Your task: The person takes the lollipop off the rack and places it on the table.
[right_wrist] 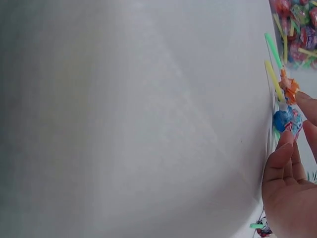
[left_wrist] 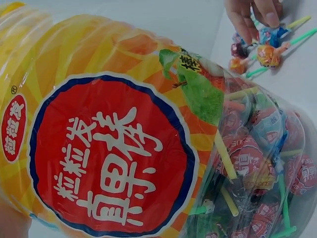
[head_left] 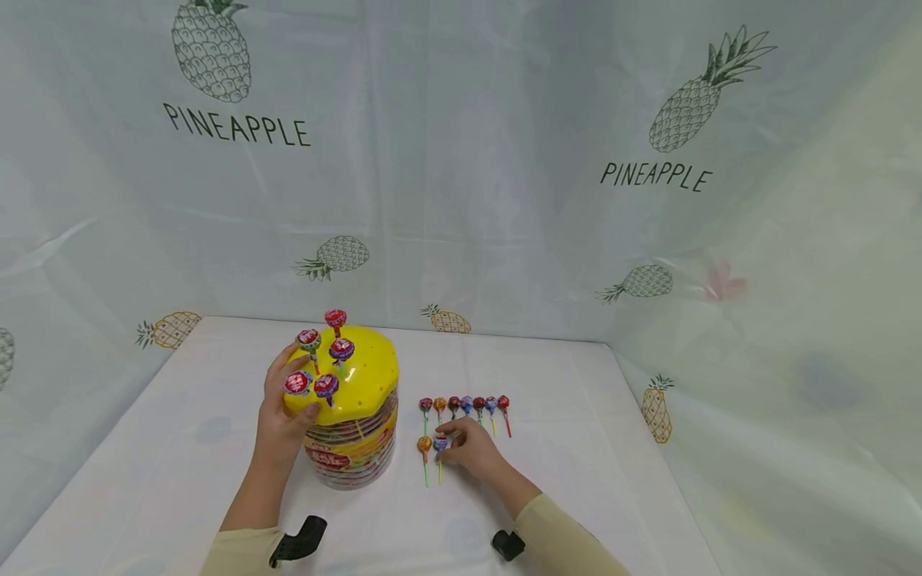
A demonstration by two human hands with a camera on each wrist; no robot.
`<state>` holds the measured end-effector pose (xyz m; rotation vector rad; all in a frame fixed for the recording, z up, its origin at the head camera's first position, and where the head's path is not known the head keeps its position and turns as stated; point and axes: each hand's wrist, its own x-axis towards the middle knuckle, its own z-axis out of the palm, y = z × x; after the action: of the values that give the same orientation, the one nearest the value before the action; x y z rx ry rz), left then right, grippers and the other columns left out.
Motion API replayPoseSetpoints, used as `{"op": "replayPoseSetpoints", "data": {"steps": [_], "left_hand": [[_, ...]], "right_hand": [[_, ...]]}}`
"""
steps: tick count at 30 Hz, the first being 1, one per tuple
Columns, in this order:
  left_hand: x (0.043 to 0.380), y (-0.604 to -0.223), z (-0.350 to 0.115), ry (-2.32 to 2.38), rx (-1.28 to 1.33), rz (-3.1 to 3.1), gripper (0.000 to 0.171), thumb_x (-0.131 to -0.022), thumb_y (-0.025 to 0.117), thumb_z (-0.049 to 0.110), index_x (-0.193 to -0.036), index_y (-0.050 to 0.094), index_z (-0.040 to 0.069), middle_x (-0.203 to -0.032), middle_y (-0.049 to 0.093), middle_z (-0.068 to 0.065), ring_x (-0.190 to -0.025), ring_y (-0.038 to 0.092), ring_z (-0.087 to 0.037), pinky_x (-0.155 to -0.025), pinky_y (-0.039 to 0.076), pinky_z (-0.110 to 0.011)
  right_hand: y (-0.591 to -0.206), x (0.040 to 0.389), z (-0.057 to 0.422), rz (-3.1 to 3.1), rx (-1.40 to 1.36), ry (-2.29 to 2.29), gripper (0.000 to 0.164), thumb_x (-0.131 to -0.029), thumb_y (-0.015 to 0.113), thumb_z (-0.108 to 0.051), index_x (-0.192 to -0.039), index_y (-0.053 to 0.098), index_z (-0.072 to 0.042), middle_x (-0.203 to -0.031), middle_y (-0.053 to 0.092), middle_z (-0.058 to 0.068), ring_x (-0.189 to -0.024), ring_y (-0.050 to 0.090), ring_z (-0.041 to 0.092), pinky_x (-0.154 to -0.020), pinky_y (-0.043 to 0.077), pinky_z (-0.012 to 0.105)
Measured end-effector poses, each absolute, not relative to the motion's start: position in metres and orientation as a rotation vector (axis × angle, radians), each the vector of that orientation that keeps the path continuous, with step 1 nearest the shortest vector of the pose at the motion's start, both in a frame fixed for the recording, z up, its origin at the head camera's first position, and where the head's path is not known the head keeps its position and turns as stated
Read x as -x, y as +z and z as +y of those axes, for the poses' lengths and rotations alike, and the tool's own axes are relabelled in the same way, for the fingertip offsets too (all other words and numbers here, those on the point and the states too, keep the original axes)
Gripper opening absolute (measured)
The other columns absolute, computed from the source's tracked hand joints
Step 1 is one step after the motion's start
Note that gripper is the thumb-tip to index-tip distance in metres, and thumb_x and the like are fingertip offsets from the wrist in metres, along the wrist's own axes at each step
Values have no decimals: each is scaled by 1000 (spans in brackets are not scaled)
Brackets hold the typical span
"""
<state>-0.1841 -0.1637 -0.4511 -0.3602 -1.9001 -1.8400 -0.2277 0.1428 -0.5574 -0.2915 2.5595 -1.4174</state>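
My left hand grips the scalloped yellow lid of a clear ribbed jar from the left, thumb in front. Several wrapped lollipops stand upright in the lid's holes, one of them red. In the left wrist view, the jar's red and yellow label fills most of the picture, with more lollipops inside. On the table, my right hand has thumb and finger on either side of the head of a blue lollipop. An orange lollipop lies just left of it.
Behind the right hand lies a row of several lollipops, the rightmost one red, sticks toward me. A white cloth covers the table. Pineapple-printed curtain hangs along the back and sides.
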Motion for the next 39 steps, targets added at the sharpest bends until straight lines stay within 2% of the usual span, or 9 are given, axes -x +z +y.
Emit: {"op": "replayPoseSetpoints", "data": {"steps": [6,10,14,24,27,32,36,39], "left_hand": [[178,-452,-160,-1772,329,-1926,51,-92,66,15,-139,47,11,-155,22,6,-128,40,-14,-91,44,-13],[173,-452,-157,-1698,263,-1976,54,-90,66,14,-140,46,14,-156,22,10,-130,38,-12,-91,43,-12],[168,-452,-153,-1680,231,-1969,55,-90,68,15,-141,46,14,-156,21,10,-131,37,-13,-91,43,-11],[162,-453,-142,-1645,178,-1912,58,-84,70,1,-138,48,8,-157,22,4,-132,35,-14,-92,42,-9],[161,-454,-140,-1633,157,-1918,58,-84,71,3,-138,48,8,-157,21,4,-131,35,-12,-91,42,-9],[157,-455,-137,-1627,138,-1915,59,-84,72,2,-137,48,8,-157,20,4,-128,37,-11,-92,41,-9],[152,-452,-134,-1632,132,-1917,60,-83,71,-2,-138,48,9,-157,19,5,-128,37,-11,-92,41,-9],[149,-449,-133,-1645,120,-1939,61,-84,71,-3,-139,47,10,-157,17,6,-128,36,-11,-92,41,-9]], "right_hand": [[-561,230,145,2553,301,-1435,23,-80,80,-7,-101,74,-13,-89,58,1,-71,54,15,-60,47,28],[-564,233,144,2560,296,-1433,16,-82,78,-8,-97,75,-14,-89,59,-2,-74,56,14,-62,48,28],[-564,234,143,2568,305,-1435,14,-83,78,-9,-96,75,-14,-90,59,-2,-74,57,14,-62,49,28],[-558,231,141,2566,291,-1438,16,-84,76,-7,-98,74,-15,-91,59,-2,-77,57,15,-63,50,30],[-546,228,141,2558,278,-1463,18,-85,73,-4,-101,73,-12,-94,59,1,-80,57,17,-63,50,30],[-517,227,140,2566,357,-1587,21,-85,74,-3,-106,72,-6,-109,63,7,-87,60,19,-65,51,27],[-488,227,134,2567,443,-1693,23,-84,76,-6,-106,72,-4,-104,65,15,-82,60,20,-65,49,23],[-464,224,128,2525,476,-1772,22,-85,76,-7,-106,72,-5,-98,64,16,-78,59,21,-64,50,22]]}}
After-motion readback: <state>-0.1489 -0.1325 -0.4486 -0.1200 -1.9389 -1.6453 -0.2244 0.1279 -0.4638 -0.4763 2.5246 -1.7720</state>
